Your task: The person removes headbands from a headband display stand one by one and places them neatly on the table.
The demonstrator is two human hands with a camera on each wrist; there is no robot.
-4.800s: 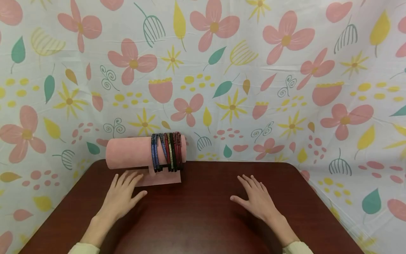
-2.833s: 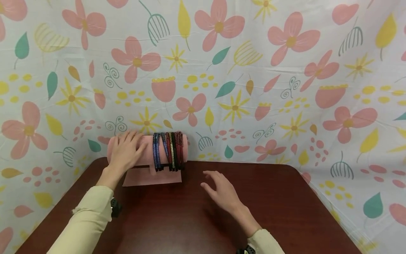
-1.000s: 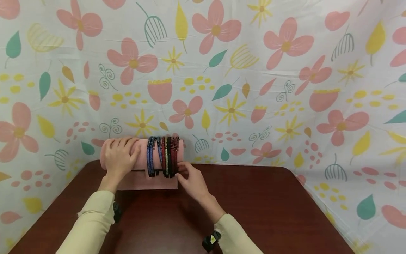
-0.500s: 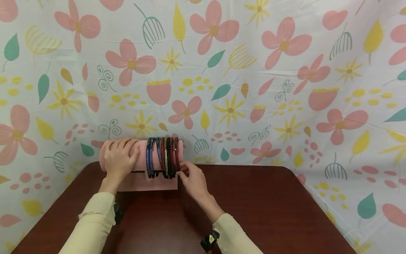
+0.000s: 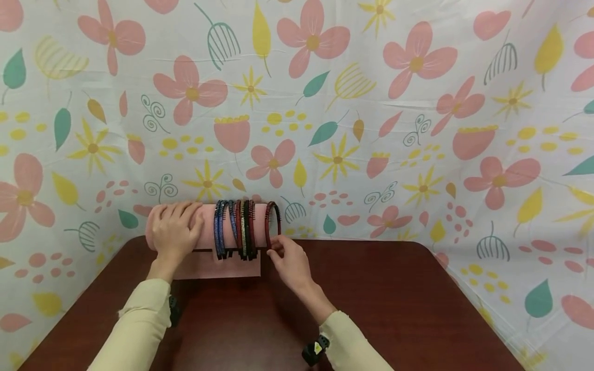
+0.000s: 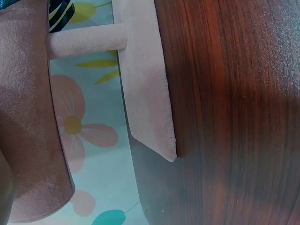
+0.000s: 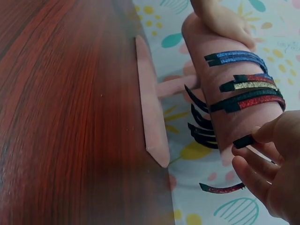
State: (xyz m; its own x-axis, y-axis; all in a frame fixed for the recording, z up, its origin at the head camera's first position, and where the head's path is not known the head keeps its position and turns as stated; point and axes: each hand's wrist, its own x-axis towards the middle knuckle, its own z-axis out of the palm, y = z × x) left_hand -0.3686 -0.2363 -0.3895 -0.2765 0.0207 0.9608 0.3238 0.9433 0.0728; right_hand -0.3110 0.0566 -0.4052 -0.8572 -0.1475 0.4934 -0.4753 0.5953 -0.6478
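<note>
A pink plush headband holder (image 5: 208,228), a horizontal roll on a post and flat base, stands at the table's back left. Over its left end curls my left hand (image 5: 175,231), gripping it. Several glittery headbands (image 5: 246,229) in blue, red, gold and black circle the roll right of its middle. Just at the roll's right end, my right hand (image 5: 293,264) pinches a red headband (image 5: 268,219) between thumb and fingers. In the right wrist view, one black tip of this headband (image 7: 243,141) sits in the pinch and its other end hangs below.
The dark red-brown table (image 5: 371,293) has rounded back corners. A floral cloth (image 5: 325,129) hangs close behind the holder. The holder's pink base (image 6: 145,89) lies at the table's back edge.
My left hand came up onto the roll and stays there. My right hand came in from the right, took hold of the rightmost red headband and slid it right, apart from the others.
</note>
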